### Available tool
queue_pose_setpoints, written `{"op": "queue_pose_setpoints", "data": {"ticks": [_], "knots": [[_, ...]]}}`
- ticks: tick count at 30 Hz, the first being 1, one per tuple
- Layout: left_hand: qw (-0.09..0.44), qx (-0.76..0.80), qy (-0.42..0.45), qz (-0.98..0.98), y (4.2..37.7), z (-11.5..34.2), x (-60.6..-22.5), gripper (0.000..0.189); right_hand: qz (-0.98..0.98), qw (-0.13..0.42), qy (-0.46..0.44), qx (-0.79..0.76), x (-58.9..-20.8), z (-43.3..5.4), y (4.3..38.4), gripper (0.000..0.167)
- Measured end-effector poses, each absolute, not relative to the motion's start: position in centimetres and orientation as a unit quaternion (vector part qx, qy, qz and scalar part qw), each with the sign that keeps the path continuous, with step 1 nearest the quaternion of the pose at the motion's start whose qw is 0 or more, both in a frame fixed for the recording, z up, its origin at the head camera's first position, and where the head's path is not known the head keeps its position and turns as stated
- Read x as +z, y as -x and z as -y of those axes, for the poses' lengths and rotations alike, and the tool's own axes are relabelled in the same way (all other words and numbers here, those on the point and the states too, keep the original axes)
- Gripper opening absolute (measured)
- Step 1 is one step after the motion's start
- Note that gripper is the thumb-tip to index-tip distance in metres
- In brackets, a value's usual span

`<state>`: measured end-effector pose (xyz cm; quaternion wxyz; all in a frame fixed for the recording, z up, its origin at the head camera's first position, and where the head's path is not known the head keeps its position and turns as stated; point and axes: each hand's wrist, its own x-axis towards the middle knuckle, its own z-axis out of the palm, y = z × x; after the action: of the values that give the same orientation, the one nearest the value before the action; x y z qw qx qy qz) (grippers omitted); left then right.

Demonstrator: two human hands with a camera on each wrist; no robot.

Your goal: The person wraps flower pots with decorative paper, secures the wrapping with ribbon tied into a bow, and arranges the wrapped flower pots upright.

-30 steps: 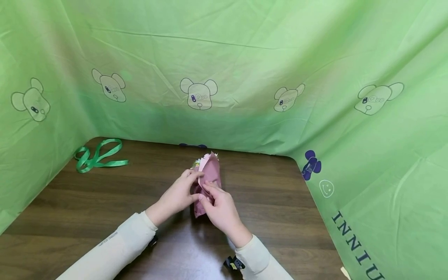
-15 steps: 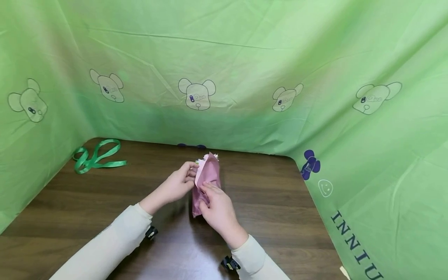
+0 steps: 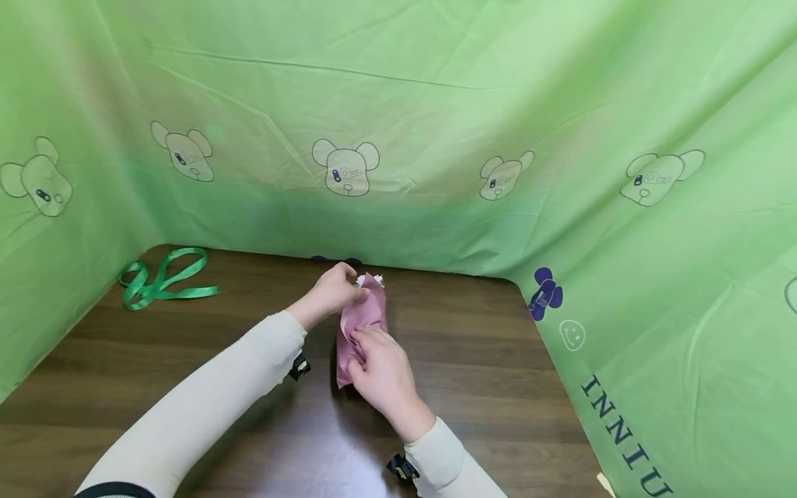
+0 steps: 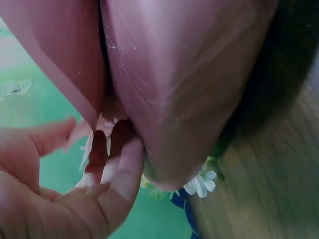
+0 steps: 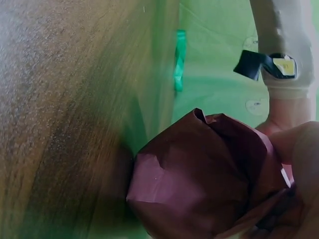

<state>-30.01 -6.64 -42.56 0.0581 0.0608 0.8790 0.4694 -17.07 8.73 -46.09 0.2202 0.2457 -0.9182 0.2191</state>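
A small bouquet wrapped in pink paper [image 3: 372, 312] stands tilted over the table, a few white flowers [image 3: 361, 280] showing at its top. My left hand [image 3: 333, 290] is at the upper left of the wrap, near the flowers. In the left wrist view its fingers [image 4: 119, 172] touch the paper at the opening, while the thumb stands apart from them. Lower down, my right hand [image 3: 386, 377] pinches the front fold of the wrapping paper [image 5: 194, 179] between thumb and fingers. A white flower [image 4: 201, 184] peeks out past the paper edge.
A loosely looped green ribbon [image 3: 165, 280] lies at the back left of the brown wooden table [image 3: 467, 360]. Green printed cloth [image 3: 429, 104] walls in the back and both sides.
My left hand has shifted from the middle of the wrap up to its top edge by the flowers. The right hand keeps its hold on the lower front fold.
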Motion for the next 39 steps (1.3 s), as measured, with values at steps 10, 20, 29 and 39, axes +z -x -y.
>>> {"op": "queue_pose_setpoints", "data": {"ticks": [10, 20, 29, 39], "knots": [[0.07, 0.524, 0.002, -0.849, 29.8, 5.7, -42.0, 0.03, 0.915, 0.262, -0.25, 0.18, -46.5, -8.2, 17.0, 0.038], [0.071, 0.494, -0.002, -0.867, 30.5, 5.2, -41.4, 0.025, 0.919, 0.264, -0.245, 0.162, -46.3, -7.9, 16.8, 0.04], [0.19, 0.612, 0.068, -0.765, 31.4, 5.9, -42.2, 0.022, 0.92, 0.264, -0.243, 0.16, -46.6, -7.8, 16.6, 0.039], [0.15, 0.608, 0.032, -0.779, 30.3, 7.3, -43.2, 0.026, 0.921, 0.251, -0.239, 0.178, -46.5, -7.8, 16.5, 0.039]]}}
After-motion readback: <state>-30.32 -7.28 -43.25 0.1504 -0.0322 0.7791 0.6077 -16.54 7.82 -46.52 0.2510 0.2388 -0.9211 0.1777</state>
